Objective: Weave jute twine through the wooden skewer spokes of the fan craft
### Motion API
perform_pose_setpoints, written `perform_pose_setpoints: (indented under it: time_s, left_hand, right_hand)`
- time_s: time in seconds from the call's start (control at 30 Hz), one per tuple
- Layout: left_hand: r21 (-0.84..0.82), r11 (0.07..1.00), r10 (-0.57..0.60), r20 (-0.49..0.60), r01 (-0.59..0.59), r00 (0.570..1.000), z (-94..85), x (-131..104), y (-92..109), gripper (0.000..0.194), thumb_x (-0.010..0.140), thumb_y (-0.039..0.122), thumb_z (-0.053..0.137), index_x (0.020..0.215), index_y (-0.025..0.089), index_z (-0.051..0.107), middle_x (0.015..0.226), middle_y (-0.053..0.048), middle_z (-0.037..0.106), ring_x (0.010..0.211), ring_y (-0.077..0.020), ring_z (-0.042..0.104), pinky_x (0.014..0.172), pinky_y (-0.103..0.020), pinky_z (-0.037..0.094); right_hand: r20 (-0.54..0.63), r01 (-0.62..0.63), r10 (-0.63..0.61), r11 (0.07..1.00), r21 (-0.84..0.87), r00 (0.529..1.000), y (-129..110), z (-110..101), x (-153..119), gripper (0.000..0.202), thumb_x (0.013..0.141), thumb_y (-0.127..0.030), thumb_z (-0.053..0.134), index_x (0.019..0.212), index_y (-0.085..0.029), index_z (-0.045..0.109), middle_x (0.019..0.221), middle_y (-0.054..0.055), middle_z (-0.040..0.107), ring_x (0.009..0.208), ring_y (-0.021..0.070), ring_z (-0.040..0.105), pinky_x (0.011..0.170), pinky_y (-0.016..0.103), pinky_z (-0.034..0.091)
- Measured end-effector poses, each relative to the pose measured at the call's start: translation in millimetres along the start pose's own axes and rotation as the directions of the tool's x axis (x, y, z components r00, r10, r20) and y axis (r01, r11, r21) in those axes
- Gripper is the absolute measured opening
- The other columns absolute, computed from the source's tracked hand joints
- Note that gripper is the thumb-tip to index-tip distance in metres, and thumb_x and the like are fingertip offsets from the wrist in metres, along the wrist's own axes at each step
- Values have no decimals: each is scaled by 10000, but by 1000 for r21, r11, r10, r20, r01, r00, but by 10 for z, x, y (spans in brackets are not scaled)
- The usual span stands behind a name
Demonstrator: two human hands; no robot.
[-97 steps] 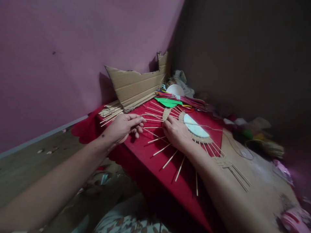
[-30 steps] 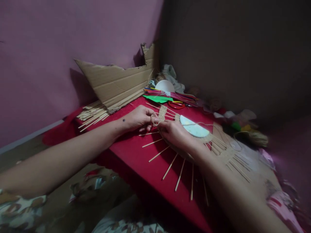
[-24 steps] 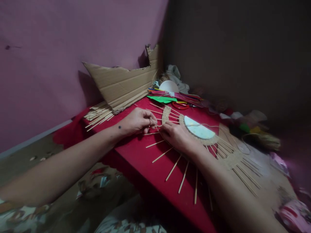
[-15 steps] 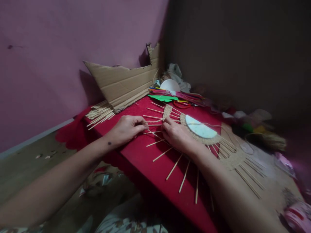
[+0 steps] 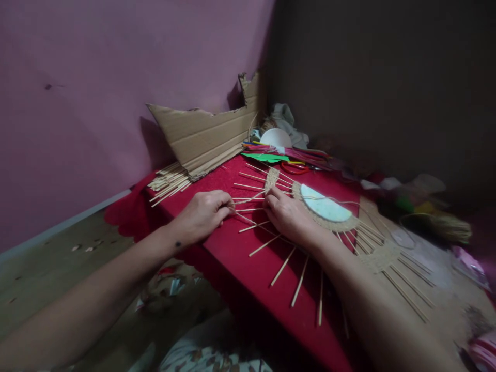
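Note:
On the red-covered table lies a half-round weaving of thin wooden sticks [image 5: 282, 266] fanning out from a pale mint half-disc [image 5: 325, 203]. Tan twine is woven in a band [image 5: 272, 179] across the sticks and around the half-disc's rim. My left hand [image 5: 211, 209] pinches the twine [image 5: 248, 199] left of the stick tips, with strands running taut toward the band. My right hand [image 5: 287, 212] is closed at the band's near end, fingers bent down over the sticks; its fingertips are partly hidden.
A torn cardboard sheet [image 5: 209, 137] stands against the wall, with a bundle of sticks [image 5: 168, 181] beneath it. Behind the weaving lie red-handled scissors [image 5: 294, 168], green paper [image 5: 265, 157] and a white bowl-like piece [image 5: 276, 138]. A brown board [image 5: 445, 289] lies at right.
The whole view has shifted slightly, so the scene sits further right. My left hand still pinches the twine, drawn a little away from the sticks; my right hand stays by the woven band.

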State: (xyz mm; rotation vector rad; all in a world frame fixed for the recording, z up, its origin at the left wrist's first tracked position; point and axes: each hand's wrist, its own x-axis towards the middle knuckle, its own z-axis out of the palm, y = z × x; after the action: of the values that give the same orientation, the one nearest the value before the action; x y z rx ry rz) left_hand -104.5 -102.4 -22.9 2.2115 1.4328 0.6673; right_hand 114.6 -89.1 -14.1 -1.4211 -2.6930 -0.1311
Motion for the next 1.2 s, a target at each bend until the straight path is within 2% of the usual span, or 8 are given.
perform_pose_setpoints:
  time_s: [0.17, 0.27, 0.37, 0.53, 0.73, 0.93, 1.07, 1.2]
  left_hand:
    - [79, 996, -56, 89, 49, 994, -25, 29, -3, 181, 847, 151, 471, 847, 150, 652, 734, -18, 649, 576, -100, 564, 618, -216, 408]
    - [297, 953, 37, 90, -62, 995, -23, 102, 7, 193, 874, 176, 454, 859, 136, 642, 822, -69, 640, 717, -155, 596, 650, -249, 407]
    - [526, 834, 137, 96, -167, 986, -3, 222, 43, 237, 900, 191, 405, 930, 140, 635, 923, -102, 617, 775, -202, 596, 610, -284, 382]
    - [588, 775, 200, 122, -233, 972, 21, 553, 168, 262, 892, 212, 403, 974, 160, 646, 980, -99, 616, 747, -197, 592, 576, -280, 360]
    - [262, 930, 241, 92, -257, 966, 111, 945, 182, 213, 816, 189, 486, 836, 128, 690, 814, -67, 666, 748, -175, 586, 658, -265, 396]
    - [-4, 996, 87, 46, -87, 995, 202, 1018, 48, 163, 765, 217, 570, 779, 120, 701, 640, -13, 644, 614, -126, 545, 615, -238, 384]
    - [-213, 977, 16, 19, -12, 1000, 207, 1009, 19, 145, 769, 229, 571, 757, 125, 671, 532, 17, 581, 476, -96, 489, 507, -219, 370]
    - [-455, 883, -88, 73, 111, 993, 194, 1033, 4, 83, 765, 150, 562, 703, 123, 609, 474, 26, 536, 390, -81, 460, 414, -198, 360]
  right_hand:
    - [3, 4, -4, 1000, 3, 1000, -2, -7, -14, 189, 925, -187, 364, 893, -156, 548, 1025, 92, 563, 751, 160, 551, 602, 275, 370]
    - [4, -1, 1, 1000, 17, 1000, -3, -4, -14, 192, 925, -172, 364, 898, -152, 553, 1020, 91, 565, 768, 162, 557, 620, 276, 372]
    - [-10, 14, -14, 999, 39, 1000, -10, 3, -11, 200, 930, -168, 358, 900, -152, 556, 1012, 88, 566, 784, 167, 560, 632, 276, 375]
    - [-40, 19, -12, 987, 160, 999, 11, 23, -9, 192, 925, -193, 403, 846, -151, 573, 969, 83, 582, 732, 158, 550, 637, 281, 387]
    - [-216, 40, 124, 779, 626, 969, 196, 143, -16, 130, 807, -94, 512, 775, -165, 616, 809, 23, 618, 768, 135, 564, 735, 266, 429]
    - [-93, -98, 301, 563, 821, 949, 269, 225, 4, 99, 738, -132, 544, 763, -164, 634, 706, -20, 618, 700, 122, 558, 689, 257, 435]
    - [-59, -126, 311, 541, 831, 948, 254, 194, 12, 92, 711, -114, 572, 754, -157, 641, 722, -18, 637, 696, 116, 564, 694, 257, 430]
    - [-99, -71, 228, 635, 769, 969, 215, 123, -19, 71, 739, -118, 595, 764, -153, 652, 765, 4, 631, 726, 118, 566, 714, 265, 429]
